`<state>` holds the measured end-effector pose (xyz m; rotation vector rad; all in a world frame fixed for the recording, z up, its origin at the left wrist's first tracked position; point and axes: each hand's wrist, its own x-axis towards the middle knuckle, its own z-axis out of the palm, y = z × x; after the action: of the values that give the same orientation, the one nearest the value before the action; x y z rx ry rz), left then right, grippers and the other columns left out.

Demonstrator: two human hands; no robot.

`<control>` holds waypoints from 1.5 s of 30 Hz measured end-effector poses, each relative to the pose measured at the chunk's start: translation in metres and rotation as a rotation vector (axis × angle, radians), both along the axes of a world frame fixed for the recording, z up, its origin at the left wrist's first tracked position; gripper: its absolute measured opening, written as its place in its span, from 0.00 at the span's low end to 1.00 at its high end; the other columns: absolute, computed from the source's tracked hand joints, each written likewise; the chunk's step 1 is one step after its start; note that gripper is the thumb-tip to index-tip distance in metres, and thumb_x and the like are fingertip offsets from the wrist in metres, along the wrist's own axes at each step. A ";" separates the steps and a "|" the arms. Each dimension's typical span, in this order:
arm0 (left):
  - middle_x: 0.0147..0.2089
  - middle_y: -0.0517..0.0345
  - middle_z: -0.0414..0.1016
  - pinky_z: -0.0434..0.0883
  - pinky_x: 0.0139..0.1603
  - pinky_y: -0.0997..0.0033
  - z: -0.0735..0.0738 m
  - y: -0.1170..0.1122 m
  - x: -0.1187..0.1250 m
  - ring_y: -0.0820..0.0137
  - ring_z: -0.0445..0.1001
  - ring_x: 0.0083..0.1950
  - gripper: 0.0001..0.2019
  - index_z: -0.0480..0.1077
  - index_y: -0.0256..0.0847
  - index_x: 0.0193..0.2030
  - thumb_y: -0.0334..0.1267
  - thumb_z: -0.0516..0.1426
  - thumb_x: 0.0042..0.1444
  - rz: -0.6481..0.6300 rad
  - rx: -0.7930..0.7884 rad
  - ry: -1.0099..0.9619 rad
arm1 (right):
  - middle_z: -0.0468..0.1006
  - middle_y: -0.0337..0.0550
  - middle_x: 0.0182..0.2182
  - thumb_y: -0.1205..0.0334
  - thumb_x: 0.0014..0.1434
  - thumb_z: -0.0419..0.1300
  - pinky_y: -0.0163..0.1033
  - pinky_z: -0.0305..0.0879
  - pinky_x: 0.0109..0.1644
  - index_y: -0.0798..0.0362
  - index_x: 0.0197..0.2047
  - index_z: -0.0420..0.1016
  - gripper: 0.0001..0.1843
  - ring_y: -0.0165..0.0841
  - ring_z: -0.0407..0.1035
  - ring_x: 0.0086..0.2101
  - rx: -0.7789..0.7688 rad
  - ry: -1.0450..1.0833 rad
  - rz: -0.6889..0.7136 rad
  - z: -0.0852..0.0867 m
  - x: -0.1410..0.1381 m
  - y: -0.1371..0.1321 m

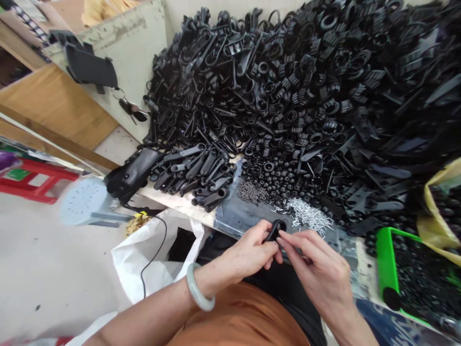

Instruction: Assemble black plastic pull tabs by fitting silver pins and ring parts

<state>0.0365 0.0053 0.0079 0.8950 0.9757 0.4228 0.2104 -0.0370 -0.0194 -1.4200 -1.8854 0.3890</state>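
Note:
My left hand (257, 245) is closed round a black plastic part with a ring-shaped end (277, 226), held just over the front edge of the table. At the ring, the thumb and fingertips of my right hand (317, 259) are pinched together; whatever lies between them is too small to make out. Just beyond my hands are a heap of silver pins (309, 215) and a smaller heap of dark screw-like pieces (251, 191). Round black knobs (283, 179) lie behind these. To the left, black handle-like parts (209, 166) are stacked at the table edge.
A huge pile of black plastic parts (252, 72) covers the back of the table. At right stands a green bin (387, 254) of small black pieces, beside a yellow bag (432, 226). A white bag (126, 259) hangs at front left, near a pale blue stool (84, 199).

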 end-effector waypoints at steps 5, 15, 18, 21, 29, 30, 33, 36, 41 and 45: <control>0.30 0.63 0.71 0.58 0.27 0.74 0.001 0.000 0.000 0.77 0.62 0.23 0.08 0.63 0.43 0.42 0.37 0.54 0.54 0.007 -0.018 -0.017 | 0.79 0.40 0.35 0.62 0.70 0.61 0.34 0.67 0.29 0.48 0.49 0.81 0.07 0.28 0.71 0.26 -0.003 0.019 -0.021 0.000 0.000 0.000; 0.30 0.64 0.71 0.58 0.26 0.75 -0.001 0.000 0.000 0.77 0.61 0.23 0.09 0.63 0.43 0.42 0.34 0.53 0.53 0.014 -0.022 -0.026 | 0.80 0.39 0.34 0.64 0.71 0.60 0.32 0.68 0.32 0.49 0.48 0.81 0.08 0.27 0.74 0.28 0.044 -0.031 0.010 0.004 0.000 0.001; 0.30 0.64 0.71 0.59 0.26 0.75 -0.003 0.000 -0.001 0.78 0.61 0.23 0.07 0.64 0.43 0.42 0.34 0.53 0.55 0.006 -0.007 -0.027 | 0.81 0.39 0.35 0.65 0.71 0.59 0.32 0.68 0.32 0.49 0.48 0.81 0.09 0.27 0.75 0.28 0.038 -0.030 0.027 0.005 0.000 0.000; 0.30 0.63 0.71 0.59 0.25 0.75 -0.007 0.000 -0.004 0.78 0.61 0.23 0.05 0.65 0.43 0.42 0.40 0.54 0.61 0.012 0.053 -0.012 | 0.80 0.40 0.35 0.66 0.70 0.59 0.32 0.69 0.32 0.49 0.52 0.80 0.12 0.27 0.75 0.29 0.027 -0.036 0.067 0.005 -0.002 -0.002; 0.30 0.62 0.73 0.54 0.19 0.77 -0.021 0.001 -0.010 0.80 0.57 0.19 0.14 0.68 0.40 0.42 0.50 0.56 0.66 0.014 0.174 0.019 | 0.74 0.38 0.32 0.67 0.72 0.53 0.30 0.67 0.29 0.48 0.60 0.77 0.18 0.26 0.72 0.27 -0.124 0.009 0.089 0.004 -0.005 -0.006; 0.30 0.62 0.73 0.53 0.19 0.78 -0.023 0.001 -0.011 0.81 0.57 0.19 0.15 0.68 0.39 0.43 0.51 0.56 0.66 0.019 0.166 0.002 | 0.74 0.38 0.32 0.66 0.73 0.53 0.30 0.67 0.29 0.48 0.60 0.77 0.18 0.26 0.71 0.27 -0.164 0.033 0.097 0.004 -0.004 -0.005; 0.29 0.63 0.71 0.52 0.19 0.79 -0.026 0.002 -0.011 0.81 0.55 0.19 0.16 0.67 0.38 0.46 0.52 0.56 0.66 0.041 0.136 -0.039 | 0.75 0.39 0.35 0.61 0.74 0.52 0.30 0.70 0.31 0.47 0.64 0.72 0.19 0.27 0.71 0.27 -0.279 0.087 0.085 0.008 0.002 -0.004; 0.29 0.61 0.73 0.51 0.19 0.79 -0.027 0.002 -0.014 0.82 0.54 0.19 0.17 0.67 0.37 0.48 0.51 0.56 0.66 0.060 0.121 -0.046 | 0.76 0.44 0.44 0.58 0.74 0.51 0.33 0.75 0.37 0.47 0.69 0.64 0.22 0.29 0.75 0.32 -0.330 0.022 0.027 0.012 0.008 -0.007; 0.30 0.60 0.74 0.51 0.19 0.79 -0.032 0.002 -0.019 0.82 0.54 0.18 0.18 0.67 0.36 0.50 0.51 0.56 0.66 0.052 0.140 -0.044 | 0.76 0.47 0.48 0.70 0.73 0.44 0.33 0.76 0.42 0.46 0.66 0.69 0.25 0.29 0.78 0.39 -0.287 -0.047 0.147 0.011 0.009 -0.012; 0.30 0.61 0.73 0.50 0.19 0.79 -0.034 0.003 -0.018 0.82 0.54 0.18 0.19 0.67 0.36 0.49 0.52 0.57 0.66 0.039 0.138 -0.044 | 0.77 0.43 0.41 0.70 0.74 0.46 0.32 0.75 0.38 0.48 0.61 0.74 0.21 0.29 0.78 0.35 -0.194 -0.064 0.139 0.007 0.005 -0.011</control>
<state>0.0187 0.0085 -0.0258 0.9882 0.9337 0.5463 0.2149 -0.0475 -0.0127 -1.4443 -2.0508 0.6151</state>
